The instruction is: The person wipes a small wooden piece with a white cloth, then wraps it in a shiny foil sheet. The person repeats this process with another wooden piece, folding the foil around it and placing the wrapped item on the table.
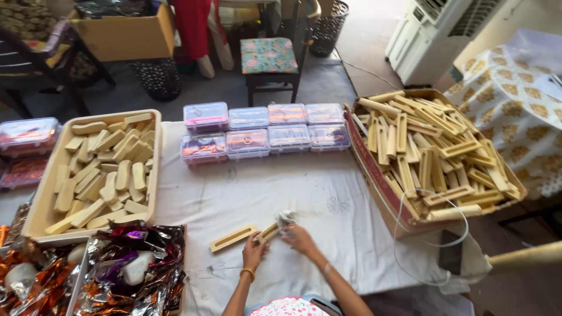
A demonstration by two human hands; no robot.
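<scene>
We take the slotted wooden piece point(233, 238) lying loose on the white cloth as our landmark. Just to the right of it, our left hand point(253, 251) closes its grip on the near end of a second wooden piece point(268, 232), which tilts up and away from us. Our right hand point(297, 237) sits further right, its grip pinched around a small white wad point(285, 218) pressed at the far end of that held piece.

We judge the main risk to be the held piece slipping: the left grip only catches one end, so a firm push from the wad could twist the piece out of the fingers and drop it onto the table point(304, 187), perhaps knocking the landmark piece askew. The wad itself is small and could fall from the right grip and be lost in the cloth's folds.

Well to the right of the landmark, a cardboard box point(380, 187) is heaped with more slotted pieces, and a thin white cord point(399, 234) loops off its near edge; a stray elbow could snag it. To the left, the tray of wooden blocks point(44, 205) and the crinkled foil wrappers point(132, 257) lie close, so a dropped piece could slide among them. Beyond the landmark, the clear plastic boxes point(266, 131) stand in two rows, well apart from our hands.
</scene>
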